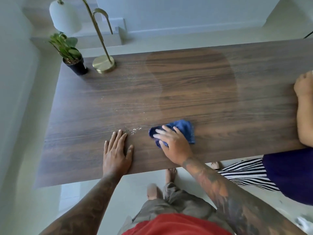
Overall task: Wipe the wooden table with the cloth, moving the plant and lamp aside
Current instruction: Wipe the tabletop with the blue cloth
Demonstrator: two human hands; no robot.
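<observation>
Near edge: left hand [117, 152] spread flat on the wooden table [220, 106]. Right hand [171, 143] fingers spread, pressing the blue cloth [183, 130] down. Droplets [133, 129] between them unwiped. Far left: plant [71, 55], lamp [103, 64] apparently not yet moved.

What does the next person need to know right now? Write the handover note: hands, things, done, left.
Left hand: flat on the table near its front edge, holding nothing.
Right hand: pressing the blue cloth on the table, fingers over it.
Plant and lamp: side by side at the far left corner, plant left of the lamp base.
Done: a darker, wiped-looking patch shows on the middle and right of the table.
Left: pale specks lie between the hands and trail toward the lamp; wipe that left part, then shift plant and lamp and wipe under them.
Note: a second person's arm rests on the right end.
</observation>
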